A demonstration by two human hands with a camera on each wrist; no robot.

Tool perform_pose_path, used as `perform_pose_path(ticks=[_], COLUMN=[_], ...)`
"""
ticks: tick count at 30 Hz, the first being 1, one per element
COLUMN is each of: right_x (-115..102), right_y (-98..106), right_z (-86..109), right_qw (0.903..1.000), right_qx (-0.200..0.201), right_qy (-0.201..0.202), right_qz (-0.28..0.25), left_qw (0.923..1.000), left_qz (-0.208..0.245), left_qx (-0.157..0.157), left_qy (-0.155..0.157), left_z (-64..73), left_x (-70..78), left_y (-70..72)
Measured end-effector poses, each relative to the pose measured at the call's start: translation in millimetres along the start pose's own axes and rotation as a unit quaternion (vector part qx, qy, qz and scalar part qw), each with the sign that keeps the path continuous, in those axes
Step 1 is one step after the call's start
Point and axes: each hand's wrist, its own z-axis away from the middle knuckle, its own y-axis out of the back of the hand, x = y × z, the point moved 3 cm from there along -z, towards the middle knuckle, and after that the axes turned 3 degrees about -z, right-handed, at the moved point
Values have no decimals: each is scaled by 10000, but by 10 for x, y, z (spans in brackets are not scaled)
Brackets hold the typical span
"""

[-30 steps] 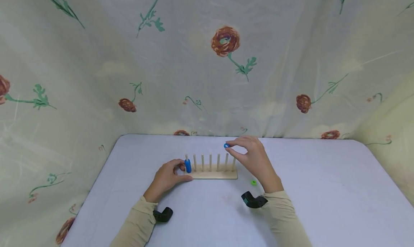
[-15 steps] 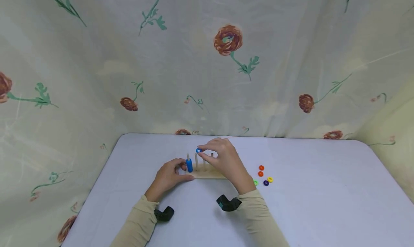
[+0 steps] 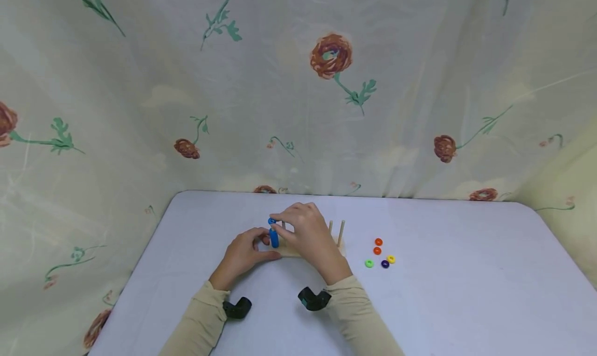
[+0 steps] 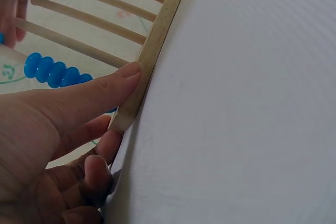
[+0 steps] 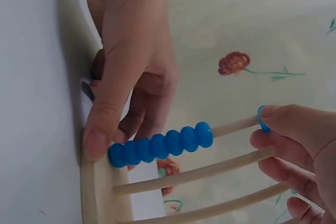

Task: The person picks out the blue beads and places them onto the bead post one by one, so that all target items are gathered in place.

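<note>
A wooden peg rack (image 3: 290, 252) with a row of upright pegs stands on the white table. Its leftmost peg carries a stack of blue beads (image 5: 157, 147). My left hand (image 3: 244, 250) grips the rack's left end, the thumb (image 4: 123, 74) on the base and the fingers curled around the end. With thumb and forefinger my right hand (image 3: 308, 237) pinches one blue bead (image 5: 264, 119) at the top of that same peg, and a stretch of bare wood shows between it and the stack. In the head view the right hand hides the middle pegs.
Right of the rack lie loose beads: two orange ones (image 3: 378, 242), a yellow one (image 3: 391, 259), a dark purple one (image 3: 385, 264) and a green one (image 3: 369, 263). A flowered curtain (image 3: 233, 112) hangs behind the table's far edge.
My right hand has carried the blue bead leftward across the rack to the top of the leftmost peg. The loose beads have come out from behind my right arm. My left hand stays put.
</note>
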Motion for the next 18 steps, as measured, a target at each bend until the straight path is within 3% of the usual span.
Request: perform_pose_path(ticks=[18], right_x=[30], right_y=[-26], right_z=[59], right_qw=[9989], right_qx=[431], right_qy=[144], right_qz=[138], left_qw=[9999], left_qz=[22], left_qx=[-77], left_qy=[-94], left_z=[-4], left_x=[19], left_y=[-2])
